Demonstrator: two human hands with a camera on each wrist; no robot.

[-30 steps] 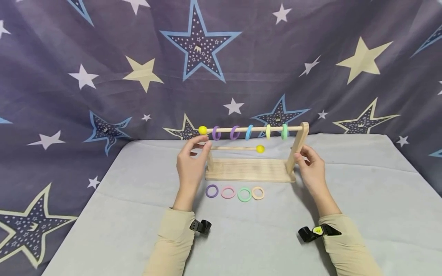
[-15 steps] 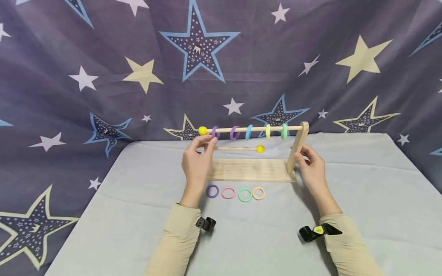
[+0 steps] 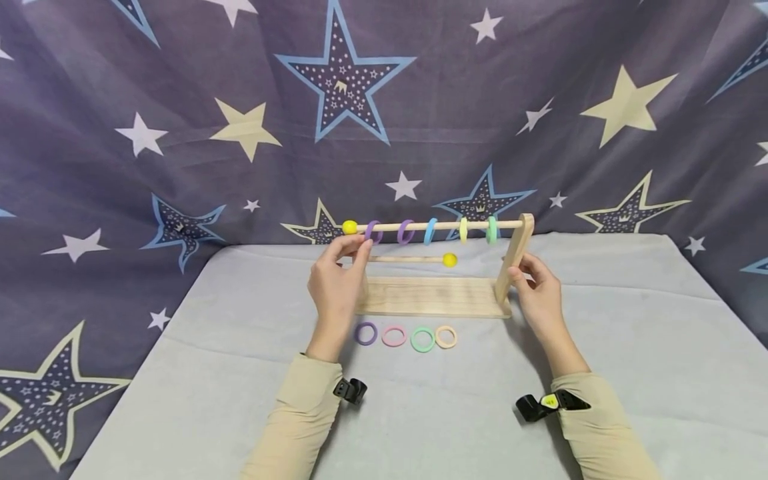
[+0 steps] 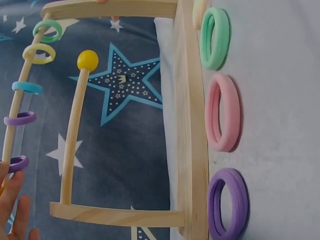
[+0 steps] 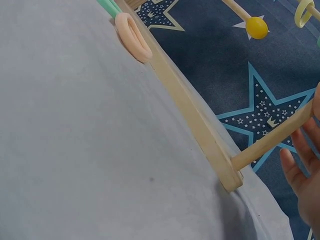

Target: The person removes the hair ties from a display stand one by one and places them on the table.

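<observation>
Outermost purple ring [image 4: 20, 164], at 10 o'clock, is pinched by the left hand [image 3: 335, 287]. The right hand [image 3: 543, 297] grips the 3 o'clock upright [image 3: 517, 257], presumably for steadiness.

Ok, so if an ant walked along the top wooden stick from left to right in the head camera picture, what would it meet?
Round yellow ball, first purple ring, second purple ring, light blue ring, pale yellow ring, light green ring, flat upright wooden post.
</observation>
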